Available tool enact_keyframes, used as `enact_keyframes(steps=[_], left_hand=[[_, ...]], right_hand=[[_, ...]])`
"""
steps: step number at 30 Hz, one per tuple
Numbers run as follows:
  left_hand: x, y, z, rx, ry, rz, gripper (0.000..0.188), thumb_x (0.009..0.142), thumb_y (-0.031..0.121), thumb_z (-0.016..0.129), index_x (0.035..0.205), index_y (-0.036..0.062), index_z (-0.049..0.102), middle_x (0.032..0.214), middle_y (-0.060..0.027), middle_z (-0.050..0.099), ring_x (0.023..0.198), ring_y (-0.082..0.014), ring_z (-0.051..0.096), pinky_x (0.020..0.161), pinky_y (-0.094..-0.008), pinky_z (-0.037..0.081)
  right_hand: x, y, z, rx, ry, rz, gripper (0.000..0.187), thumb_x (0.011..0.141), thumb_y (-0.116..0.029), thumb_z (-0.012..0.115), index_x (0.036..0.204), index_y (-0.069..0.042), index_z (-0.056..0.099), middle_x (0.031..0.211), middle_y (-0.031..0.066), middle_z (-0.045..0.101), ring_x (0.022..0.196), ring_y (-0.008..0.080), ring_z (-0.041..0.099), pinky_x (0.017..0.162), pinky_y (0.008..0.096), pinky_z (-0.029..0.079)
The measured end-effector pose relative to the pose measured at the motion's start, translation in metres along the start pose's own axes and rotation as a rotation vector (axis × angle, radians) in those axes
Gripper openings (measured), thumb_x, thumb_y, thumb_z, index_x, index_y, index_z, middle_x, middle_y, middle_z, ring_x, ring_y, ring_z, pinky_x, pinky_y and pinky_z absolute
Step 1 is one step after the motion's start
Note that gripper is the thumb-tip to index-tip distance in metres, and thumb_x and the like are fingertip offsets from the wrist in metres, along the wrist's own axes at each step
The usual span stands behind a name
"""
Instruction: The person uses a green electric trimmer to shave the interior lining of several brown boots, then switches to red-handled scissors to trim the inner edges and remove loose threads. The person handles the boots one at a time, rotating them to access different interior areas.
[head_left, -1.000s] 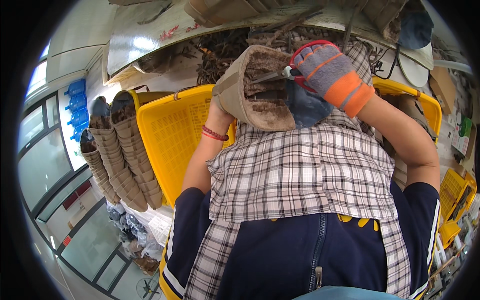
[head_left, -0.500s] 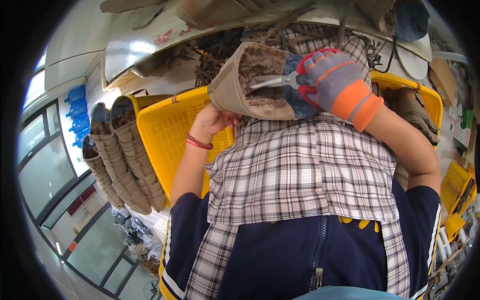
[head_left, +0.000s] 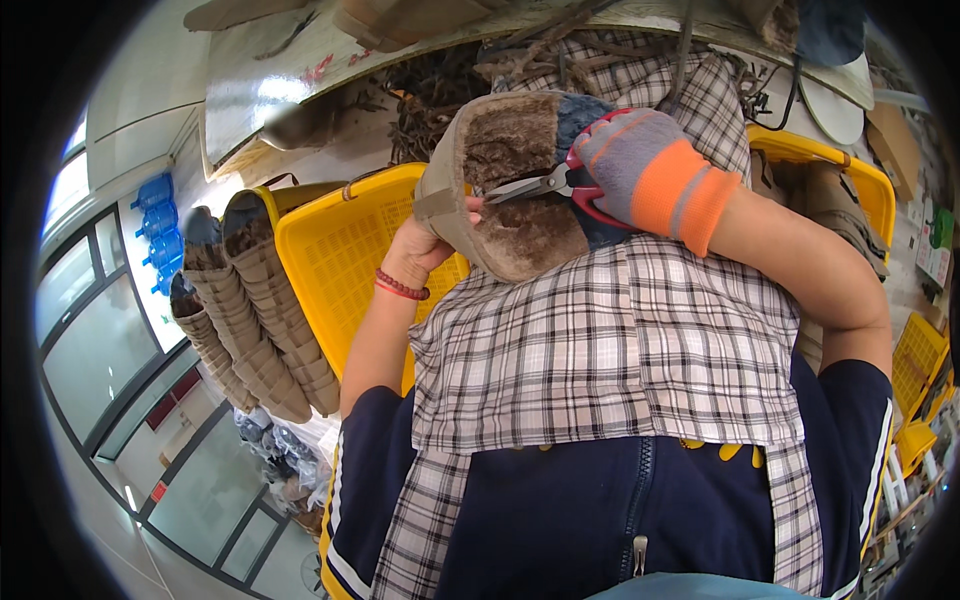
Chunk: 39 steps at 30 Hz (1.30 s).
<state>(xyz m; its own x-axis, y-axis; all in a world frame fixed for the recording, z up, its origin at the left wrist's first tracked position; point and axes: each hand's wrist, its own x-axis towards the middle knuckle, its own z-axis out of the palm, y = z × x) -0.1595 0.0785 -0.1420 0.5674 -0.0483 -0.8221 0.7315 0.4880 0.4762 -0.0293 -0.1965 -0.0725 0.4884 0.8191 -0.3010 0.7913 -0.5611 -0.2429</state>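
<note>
A beige boot upper (head_left: 434,190) with brown fur lining and a dark blue lined part is held up before my chest. My left hand (head_left: 424,243), bare, grips its left rim, fingertips showing at the inner edge. On my right hand (head_left: 640,165) is a grey and orange knit glove, and its fingers are closed round the red handles of a pair of scissors (head_left: 553,183). The blades lie inside the opening over the fur, their tips close to my left fingertips. A checked apron (head_left: 600,350) covers my front below the upper.
Yellow plastic baskets stand left (head_left: 345,245) and right (head_left: 868,182), the right one holding more beige pieces. Nested fur-lined uppers (head_left: 255,300) are stacked at the left. Beyond my hands runs a worktable (head_left: 370,62), with dark trimmings (head_left: 420,120) heaped below its edge.
The upper has turned and tilted, showing more of its lower lining. My left fingertips have come over the rim. The scissors have shifted slightly left and down.
</note>
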Motion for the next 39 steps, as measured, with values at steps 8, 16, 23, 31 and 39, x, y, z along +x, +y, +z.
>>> enact_keyframes(steps=[8,16,23,31,39], left_hand=[[0.003,-0.003,-0.009,0.009,-0.035,0.068,0.039,0.076,-0.006,0.07,0.113,-0.0005,0.059,0.103,-0.0153,0.066,0.091,-0.0225,0.065,0.083,-0.0362,0.055],[-0.003,-0.001,0.001,-0.031,-0.023,0.067,0.031,0.071,-0.006,0.072,0.101,-0.0002,0.065,0.096,-0.0105,0.067,0.085,-0.0183,0.063,0.078,-0.0306,0.054],[-0.012,0.002,0.016,-0.137,-0.044,0.108,0.032,0.067,-0.01,0.074,0.097,0.0004,0.067,0.095,-0.0088,0.067,0.084,-0.0163,0.063,0.078,-0.0274,0.053],[-0.01,0.0,0.014,-0.13,-0.064,0.122,0.033,0.068,-0.009,0.074,0.099,0.0009,0.066,0.097,-0.0095,0.066,0.087,-0.0161,0.063,0.077,-0.027,0.053],[-0.008,-0.002,0.012,-0.153,-0.06,0.117,0.033,0.069,-0.009,0.074,0.1,0.0009,0.065,0.098,-0.0095,0.066,0.088,-0.0165,0.063,0.078,-0.0274,0.054]], right_hand=[[0.008,-0.004,0.002,0.007,0.01,-0.024,0.014,0.075,-0.017,0.064,0.085,-0.009,0.071,0.078,0.0089,0.069,0.072,0.0238,0.067,0.06,0.0352,0.053],[-0.001,0.003,-0.012,0.067,-0.059,0.066,0.032,0.072,-0.036,0.071,0.086,-0.007,0.07,0.079,0.0097,0.069,0.075,0.0269,0.067,0.065,0.0382,0.053],[-0.042,0.027,-0.029,0.135,-0.155,0.221,0.074,0.059,-0.064,0.074,0.105,-0.007,0.063,0.088,0.0114,0.067,0.084,0.0296,0.065,0.074,0.0393,0.051],[-0.044,0.019,-0.031,0.172,-0.362,0.146,0.042,0.074,-0.04,0.068,0.098,-0.005,0.064,0.079,0.013,0.067,0.076,0.0293,0.066,0.067,0.0384,0.051],[-0.035,0.012,-0.041,0.125,-0.416,0.121,0.043,0.074,-0.044,0.068,0.097,-0.008,0.066,0.076,0.0126,0.067,0.075,0.0286,0.066,0.067,0.0382,0.051]])
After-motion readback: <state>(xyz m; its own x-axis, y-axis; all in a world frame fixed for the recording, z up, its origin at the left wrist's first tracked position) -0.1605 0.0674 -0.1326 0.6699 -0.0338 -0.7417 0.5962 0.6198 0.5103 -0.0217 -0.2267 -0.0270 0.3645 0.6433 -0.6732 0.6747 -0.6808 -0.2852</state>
